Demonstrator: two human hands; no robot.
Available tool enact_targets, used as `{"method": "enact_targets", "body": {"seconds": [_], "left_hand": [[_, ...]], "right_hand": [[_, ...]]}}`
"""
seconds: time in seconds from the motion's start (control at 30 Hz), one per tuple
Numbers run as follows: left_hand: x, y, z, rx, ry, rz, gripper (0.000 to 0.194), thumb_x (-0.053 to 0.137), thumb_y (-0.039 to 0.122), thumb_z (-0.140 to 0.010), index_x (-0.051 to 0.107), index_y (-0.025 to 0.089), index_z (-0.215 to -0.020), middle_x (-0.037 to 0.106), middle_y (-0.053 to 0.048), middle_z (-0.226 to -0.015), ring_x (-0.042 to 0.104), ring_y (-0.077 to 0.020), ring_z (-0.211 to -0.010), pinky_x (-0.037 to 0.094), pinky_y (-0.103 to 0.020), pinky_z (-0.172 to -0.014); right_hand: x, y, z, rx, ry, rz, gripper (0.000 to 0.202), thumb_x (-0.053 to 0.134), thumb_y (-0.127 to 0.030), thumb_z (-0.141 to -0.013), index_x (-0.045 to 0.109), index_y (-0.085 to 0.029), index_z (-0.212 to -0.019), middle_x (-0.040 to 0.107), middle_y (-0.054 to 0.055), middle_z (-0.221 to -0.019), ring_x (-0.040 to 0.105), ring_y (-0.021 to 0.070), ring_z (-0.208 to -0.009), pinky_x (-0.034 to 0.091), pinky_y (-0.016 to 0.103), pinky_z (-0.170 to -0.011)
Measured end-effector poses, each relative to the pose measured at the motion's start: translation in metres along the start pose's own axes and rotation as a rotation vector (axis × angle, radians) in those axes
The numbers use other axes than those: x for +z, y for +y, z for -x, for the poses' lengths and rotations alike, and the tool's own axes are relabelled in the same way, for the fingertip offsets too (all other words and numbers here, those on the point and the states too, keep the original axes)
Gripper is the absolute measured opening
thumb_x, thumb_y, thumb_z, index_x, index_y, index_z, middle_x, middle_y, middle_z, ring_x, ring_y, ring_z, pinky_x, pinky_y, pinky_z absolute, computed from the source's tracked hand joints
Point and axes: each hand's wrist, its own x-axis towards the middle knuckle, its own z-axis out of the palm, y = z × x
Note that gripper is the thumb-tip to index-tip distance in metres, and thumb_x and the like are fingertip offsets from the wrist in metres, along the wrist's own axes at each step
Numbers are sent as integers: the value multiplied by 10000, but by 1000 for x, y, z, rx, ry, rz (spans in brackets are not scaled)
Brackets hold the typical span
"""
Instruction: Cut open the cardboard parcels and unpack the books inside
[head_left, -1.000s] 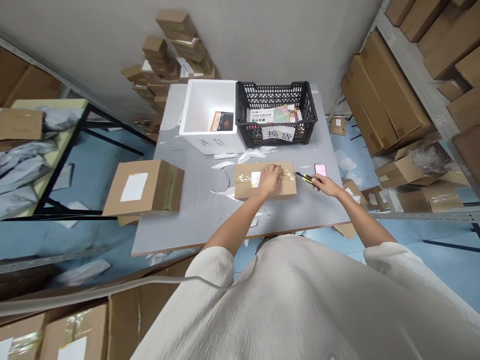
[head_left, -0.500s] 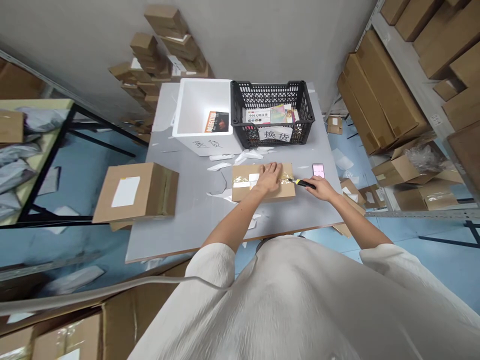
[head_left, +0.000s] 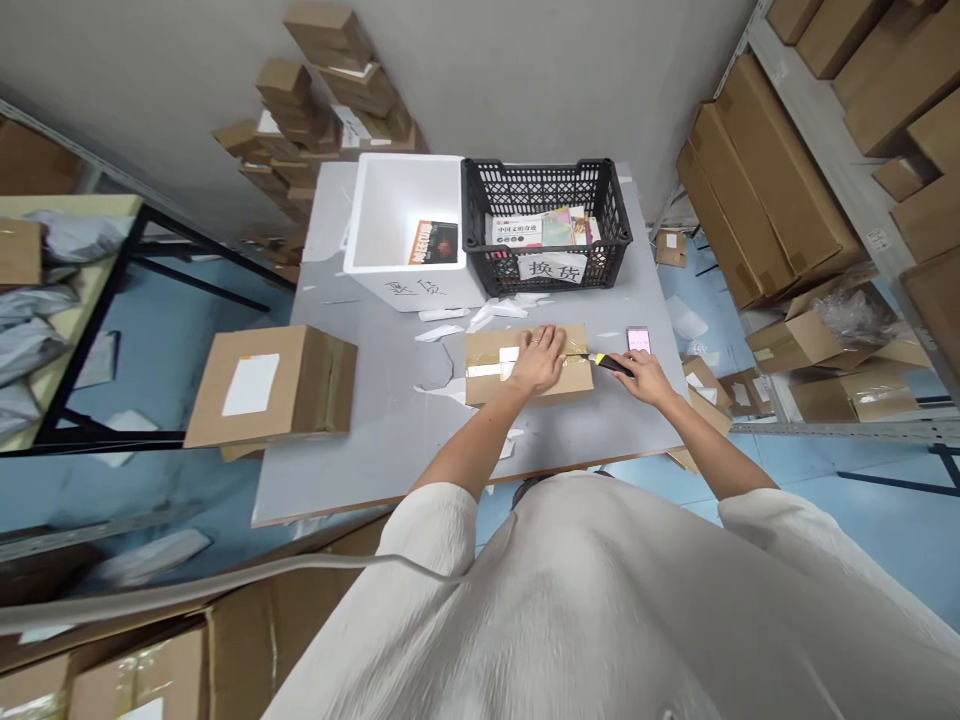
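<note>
A taped cardboard box [head_left: 484, 387] lies flat on the grey table [head_left: 405, 430]. My left hand [head_left: 538, 358] rests on top of the box, fingers spread, holding nothing. In my right hand [head_left: 643, 378] is a yellow and black utility knife [head_left: 613, 366], gripped by its handle. Its blade points left, over the right end of the box near the tape. A phone with a pink screen [head_left: 637, 339] lies just beyond my right hand.
Behind the box stand a white foam bin [head_left: 416, 290] and a black crate [head_left: 621, 240] with books. White scraps [head_left: 495, 312] lie before them. A larger carton [head_left: 285, 385] is at the table's left, shelves at both sides.
My right hand has moved slightly right with the knife, and the blade is drawn back toward the right end of the box. My left hand stays on the box.
</note>
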Motion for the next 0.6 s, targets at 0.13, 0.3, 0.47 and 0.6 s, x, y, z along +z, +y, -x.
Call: {"method": "enact_targets", "body": {"seconds": [0.13, 0.3, 0.47, 0.6], "left_hand": [[1, 0, 2, 5, 21, 29, 685, 392, 396, -1115, 496, 133, -1738, 458, -245, -1826, 380, -411, -1715, 208, -625, -1398], [2, -7, 3, -5, -9, 67, 682, 473, 404, -1069, 537, 155, -1700, 452, -229, -1832, 350, -400, -1739, 172, -646, -1422], [-10, -28, 30, -26, 12, 86, 711, 600, 548, -1041, 563, 240, -1680, 399, -171, -1869, 254, -403, -1782, 112, -653, -1443], [-21, -53, 75, -154, 14, 86, 996, 796, 719, -901, 505, 256, -1733, 323, -204, -1894, 249, -467, -1771, 128, -658, -1440]], "right_hand": [[-8, 23, -2, 132, 174, -61, 599, 495, -580, -1145, 723, -237, -1579, 759, 193, -1264, 660, 407, -1165, 555, 576, -1057], [-9, 29, -4, 207, 214, -203, 638, 625, -713, -1052, 772, -219, -1427, 781, 182, -1260, 694, 412, -1186, 581, 600, -1074], [12, 6, -8, 272, 209, -450, 657, 688, -807, -981, 781, -251, -1318, 791, 150, -1294, 733, 379, -1192, 602, 598, -1100], [28, -13, -17, 313, 156, -641, 671, 727, -824, -951, 737, -271, -1330, 794, 131, -1340, 733, 371, -1263, 588, 601, -1149]]}}
